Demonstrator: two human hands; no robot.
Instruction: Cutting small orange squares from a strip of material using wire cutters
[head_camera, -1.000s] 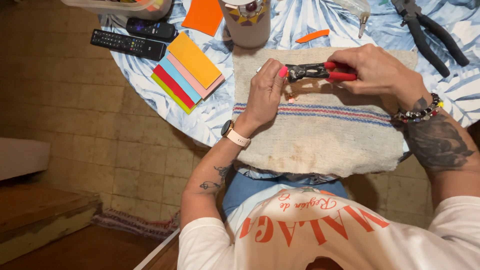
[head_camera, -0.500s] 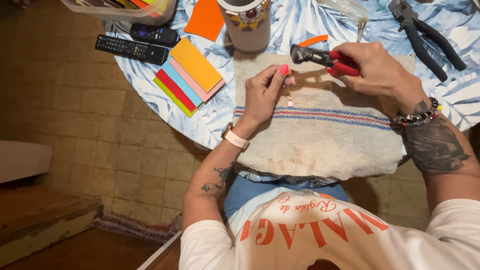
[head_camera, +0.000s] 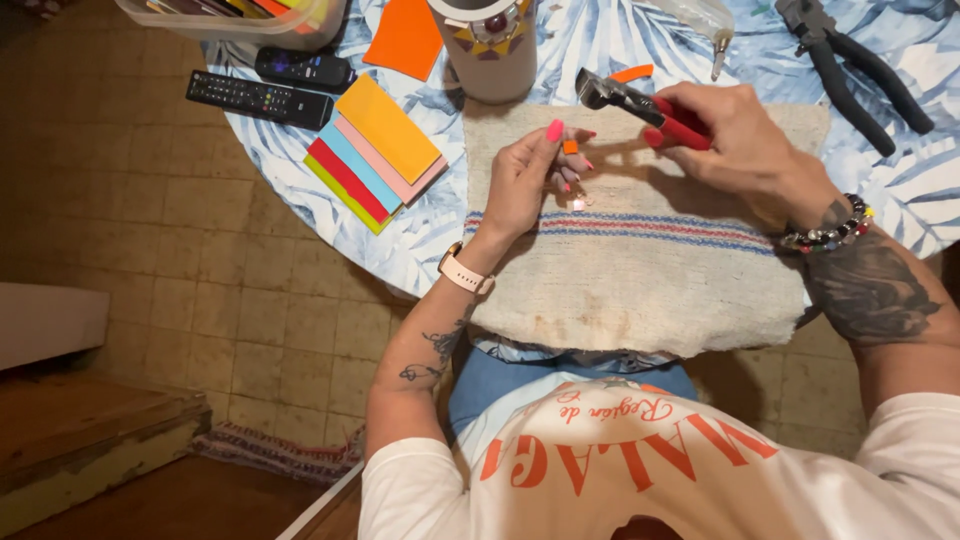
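1. Clear plastic box (head_camera: 240, 22) at the top left edge of the table (head_camera: 300, 215), with coloured sheets inside, mostly cut off by the picture edge.
2. Round cup (head_camera: 492, 50) just past the woven cloth (head_camera: 640, 260), with a patterned top; cannot tell what is inside.
3. Red-handled pliers (head_camera: 640, 108) gripped in the right hand (head_camera: 740, 140), fingers closed around the red handles.
4. Long way of the pliers lying almost flat, from right to left, a bit tilted; metal nose pointing left and slightly toward the cup, handles hidden in the fist.
5. Pliers held up above the top of the cloth, near the left hand but not touching it.
6. Small orange piece (head_camera: 570, 146) pinched in the fingertips of the left hand (head_camera: 535, 180), fingers curled closed on it, over the cloth.
7. Tiny pale bit (head_camera: 578, 204) lying on the cloth just under the left hand.
8. Stack of coloured sheets (head_camera: 375, 155) fanned out left of the cloth, yellow on top.
9. 2 black remotes (head_camera: 262, 97) beside the stack, side by side.
10. Loose orange sheet (head_camera: 405, 38) next to the cup.
11. Big black pliers (head_camera: 850, 55) lying at the top right of the table, well apart from both hands.
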